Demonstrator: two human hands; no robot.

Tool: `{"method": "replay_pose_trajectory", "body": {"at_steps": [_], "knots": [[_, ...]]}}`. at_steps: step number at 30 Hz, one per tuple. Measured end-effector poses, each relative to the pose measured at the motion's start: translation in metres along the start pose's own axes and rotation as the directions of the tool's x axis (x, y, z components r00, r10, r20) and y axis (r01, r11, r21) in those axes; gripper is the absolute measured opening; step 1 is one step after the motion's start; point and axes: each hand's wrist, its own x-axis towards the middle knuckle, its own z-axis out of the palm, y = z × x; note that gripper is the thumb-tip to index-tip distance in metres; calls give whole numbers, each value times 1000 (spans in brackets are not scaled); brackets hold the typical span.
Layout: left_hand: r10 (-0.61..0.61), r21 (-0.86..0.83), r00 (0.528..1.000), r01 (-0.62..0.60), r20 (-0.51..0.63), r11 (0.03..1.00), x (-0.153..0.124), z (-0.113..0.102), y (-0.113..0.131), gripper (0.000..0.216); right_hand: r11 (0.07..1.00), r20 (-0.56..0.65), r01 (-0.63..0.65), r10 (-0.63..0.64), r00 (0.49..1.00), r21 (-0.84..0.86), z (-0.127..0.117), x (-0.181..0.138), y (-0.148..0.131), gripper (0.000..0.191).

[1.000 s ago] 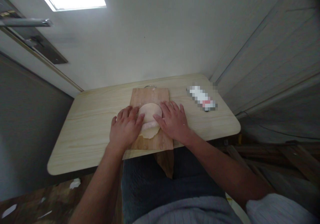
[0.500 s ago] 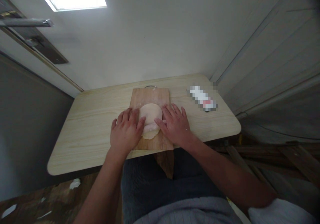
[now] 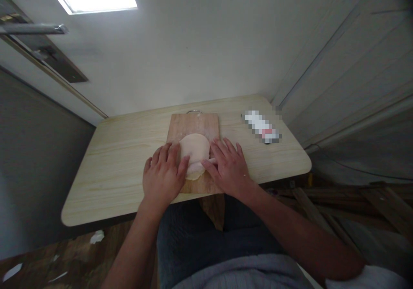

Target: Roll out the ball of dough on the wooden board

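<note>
A pale, floury rolling pin (image 3: 194, 167) lies crosswise over a flat round of dough (image 3: 195, 146) on a wooden cutting board (image 3: 194, 123). My left hand (image 3: 164, 170) covers the pin's left end, its fingers pointing forward and its thumb at the dough's edge. Over the right end rests my right hand (image 3: 230, 166), with the thumb along the pin and the fingers reaching past it beside the dough. Both palms hide what lies beneath them. A thin edge of dough shows on the near side of the pin.
The board lies on a light wood-grain table (image 3: 112, 160) against a pale door with a metal handle (image 3: 35, 29). A blurred-out white and red object (image 3: 262, 127) is at the table's right. White scraps (image 3: 97, 237) lie on the floor.
Both hands and the rolling pin have shifted slightly toward me. Less dough shows on the near side of the pin.
</note>
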Motion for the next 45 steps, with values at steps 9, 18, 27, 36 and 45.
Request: {"method": "replay_pose_trajectory", "body": {"at_steps": [9,18,27,36,45], "knots": [[-9,33,1000,9,-27,999,-13,3,2,54,999,-22,14,-14,1000,31,4,-17,1,68],[-12,20,999,13,-36,1000,-19,-1,6,52,998,-44,7,-4,999,60,7,-27,0,68],[-8,18,999,9,-41,1000,-9,2,0,48,997,-61,-3,8,998,80,5,-11,-1,63],[-28,-32,999,28,-20,999,23,1,-12,47,1000,-54,-30,30,998,-6,3,28,-7,59],[-55,-74,997,59,52,995,49,-3,-20,39,1000,-68,-6,4,998,-19,10,62,-3,57]]}}
